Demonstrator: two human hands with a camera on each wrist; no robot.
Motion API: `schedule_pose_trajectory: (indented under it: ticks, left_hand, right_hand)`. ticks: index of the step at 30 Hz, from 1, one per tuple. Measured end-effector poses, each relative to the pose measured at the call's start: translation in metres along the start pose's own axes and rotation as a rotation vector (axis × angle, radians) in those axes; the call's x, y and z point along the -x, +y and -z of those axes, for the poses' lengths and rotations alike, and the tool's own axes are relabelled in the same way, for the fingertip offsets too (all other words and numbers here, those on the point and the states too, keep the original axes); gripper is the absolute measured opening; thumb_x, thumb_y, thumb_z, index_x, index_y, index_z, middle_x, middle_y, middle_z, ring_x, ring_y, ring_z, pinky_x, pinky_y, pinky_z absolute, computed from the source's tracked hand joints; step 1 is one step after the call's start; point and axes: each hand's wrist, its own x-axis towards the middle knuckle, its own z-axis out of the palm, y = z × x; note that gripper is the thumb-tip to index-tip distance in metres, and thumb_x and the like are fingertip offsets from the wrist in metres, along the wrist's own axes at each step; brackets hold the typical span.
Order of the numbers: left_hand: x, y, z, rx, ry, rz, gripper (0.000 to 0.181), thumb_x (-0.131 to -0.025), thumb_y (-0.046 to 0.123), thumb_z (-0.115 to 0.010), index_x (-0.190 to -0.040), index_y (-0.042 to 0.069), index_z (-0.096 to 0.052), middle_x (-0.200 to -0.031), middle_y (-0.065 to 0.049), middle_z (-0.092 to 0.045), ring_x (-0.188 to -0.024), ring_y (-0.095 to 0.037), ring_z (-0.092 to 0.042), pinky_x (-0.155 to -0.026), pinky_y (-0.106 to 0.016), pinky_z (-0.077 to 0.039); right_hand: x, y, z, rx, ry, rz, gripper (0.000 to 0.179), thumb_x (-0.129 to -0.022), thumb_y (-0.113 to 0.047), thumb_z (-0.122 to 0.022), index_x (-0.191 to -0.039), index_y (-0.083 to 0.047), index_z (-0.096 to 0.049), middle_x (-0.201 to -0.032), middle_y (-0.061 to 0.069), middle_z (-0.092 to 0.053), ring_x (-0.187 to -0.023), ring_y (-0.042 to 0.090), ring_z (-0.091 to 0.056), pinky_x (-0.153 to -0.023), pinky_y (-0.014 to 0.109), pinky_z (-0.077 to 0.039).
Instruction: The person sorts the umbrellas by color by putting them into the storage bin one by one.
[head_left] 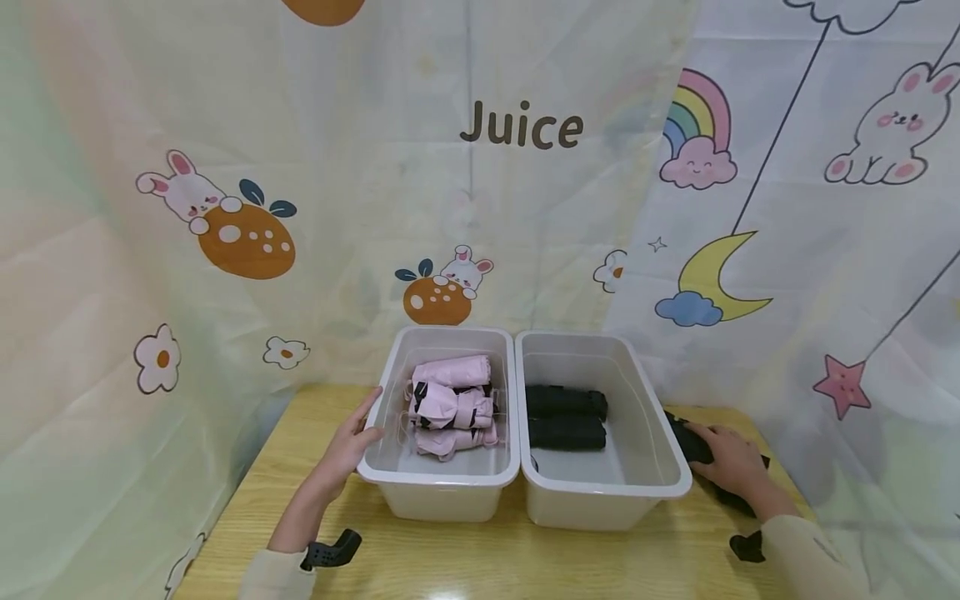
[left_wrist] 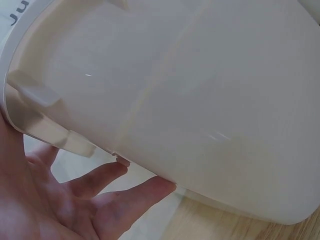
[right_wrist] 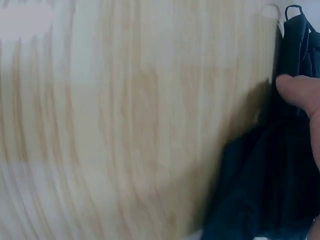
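Note:
My left hand (head_left: 345,446) holds the left rim of a white bin (head_left: 442,479), its fingers (left_wrist: 150,192) under the rim against the outer wall. Inside that bin lie several folded pink umbrellas (head_left: 453,408) with black trim. On the right, my right hand (head_left: 731,462) grips a black folded umbrella (head_left: 690,442) beside the second white bin (head_left: 600,492). In the right wrist view its thumb (right_wrist: 295,90) presses the dark fabric, with a small strap loop at one end and loose cloth spreading at the other. Two rolled black umbrellas (head_left: 566,433) rest in the second bin.
Both bins stand side by side on a wood-grain table (head_left: 480,567). A printed curtain (head_left: 337,167) with rabbits, oranges and the word "Juice" hangs close behind them and along the sides. The second bin's right wall is close to the right hand.

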Motion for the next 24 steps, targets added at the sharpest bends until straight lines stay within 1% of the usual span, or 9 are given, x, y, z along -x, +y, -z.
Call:
schedule_pose_trajectory:
  ticks: [4, 8, 12, 15, 16, 18, 19, 22, 24]
  left_hand:
    - [0.002, -0.001, 0.000, -0.007, 0.002, -0.005, 0.068, -0.097, 0.007, -0.050, -0.156, 0.026, -0.022, -0.157, -0.024, -0.016, -0.130, -0.049, -0.034, -0.080, -0.054, -0.051]
    - [0.002, -0.001, 0.000, -0.007, -0.002, -0.010, 0.069, -0.097, 0.007, -0.051, -0.156, 0.026, -0.021, -0.157, -0.024, -0.016, -0.128, -0.050, -0.036, -0.079, -0.053, -0.052]
    - [-0.001, -0.002, -0.003, 0.003, 0.000, -0.016, 0.068, -0.097, 0.008, -0.051, -0.156, 0.027, -0.022, -0.156, -0.023, -0.018, -0.128, -0.051, -0.036, -0.081, -0.056, -0.050]
    - [-0.001, -0.003, -0.003, 0.002, -0.003, 0.001, 0.069, -0.098, 0.008, -0.050, -0.157, 0.027, -0.020, -0.157, -0.024, -0.016, -0.128, -0.051, -0.036, -0.080, -0.057, -0.051]
    - [-0.001, -0.003, -0.002, 0.002, -0.002, 0.007, 0.069, -0.098, 0.008, -0.050, -0.157, 0.027, -0.020, -0.157, -0.024, -0.016, -0.127, -0.052, -0.037, -0.078, -0.057, -0.051]
    - [0.000, -0.003, -0.001, 0.002, -0.003, 0.017, 0.069, -0.098, 0.008, -0.049, -0.157, 0.028, -0.019, -0.156, -0.025, -0.016, -0.126, -0.053, -0.038, -0.075, -0.055, -0.052]
    - [0.003, 0.001, -0.002, 0.002, -0.005, 0.020, 0.069, -0.098, 0.007, -0.049, -0.157, 0.026, -0.019, -0.156, -0.026, -0.017, -0.125, -0.054, -0.038, -0.075, -0.055, -0.053]
    - [0.005, 0.007, -0.002, 0.002, -0.013, 0.026, 0.069, -0.097, 0.006, -0.049, -0.157, 0.025, -0.019, -0.155, -0.028, -0.017, -0.124, -0.055, -0.039, -0.073, -0.055, -0.053]
    - [0.005, 0.007, -0.001, 0.005, -0.017, 0.025, 0.069, -0.098, 0.007, -0.049, -0.157, 0.024, -0.018, -0.155, -0.028, -0.017, -0.123, -0.055, -0.039, -0.074, -0.057, -0.052]
  right_hand:
    - [0.004, 0.000, -0.004, -0.048, 0.068, -0.028, 0.070, -0.073, -0.031, -0.083, -0.134, -0.009, -0.057, -0.121, 0.030, -0.055, -0.096, 0.053, -0.054, -0.069, 0.069, -0.039]
    - [0.003, 0.004, -0.007, -0.079, 0.080, -0.071, 0.066, -0.072, -0.029, -0.084, -0.130, -0.008, -0.061, -0.120, 0.031, -0.057, -0.087, 0.050, -0.057, -0.058, 0.059, -0.044]
    - [0.004, 0.011, 0.001, -0.123, 0.102, -0.107, 0.065, -0.071, -0.027, -0.084, -0.129, -0.006, -0.062, -0.118, 0.031, -0.059, -0.088, 0.049, -0.058, -0.058, 0.056, -0.047]
    - [0.004, 0.013, 0.016, -0.168, 0.096, -0.115, 0.065, -0.072, -0.022, -0.084, -0.130, -0.004, -0.061, -0.118, 0.031, -0.059, -0.080, 0.043, -0.061, -0.057, 0.051, -0.048]
    - [0.003, 0.013, 0.022, -0.176, 0.092, -0.115, 0.064, -0.073, -0.021, -0.083, -0.130, -0.004, -0.060, -0.119, 0.032, -0.058, -0.080, 0.043, -0.061, -0.058, 0.052, -0.049]
    - [0.001, 0.013, 0.036, -0.194, 0.099, -0.106, 0.064, -0.074, -0.018, -0.083, -0.131, -0.002, -0.059, -0.121, 0.033, -0.057, -0.084, 0.045, -0.061, -0.062, 0.055, -0.050]
    - [0.000, 0.013, 0.044, -0.199, 0.105, -0.097, 0.064, -0.074, -0.017, -0.083, -0.132, -0.002, -0.059, -0.122, 0.033, -0.056, -0.086, 0.047, -0.061, -0.064, 0.057, -0.049]
    - [-0.005, 0.011, 0.069, -0.197, 0.129, -0.078, 0.064, -0.074, -0.018, -0.083, -0.131, -0.001, -0.059, -0.123, 0.033, -0.057, -0.105, 0.055, -0.053, -0.080, 0.070, -0.041]
    - [-0.011, 0.009, 0.086, -0.195, 0.137, -0.064, 0.064, -0.074, -0.019, -0.083, -0.131, -0.002, -0.059, -0.122, 0.033, -0.057, -0.106, 0.055, -0.051, -0.081, 0.072, -0.039]
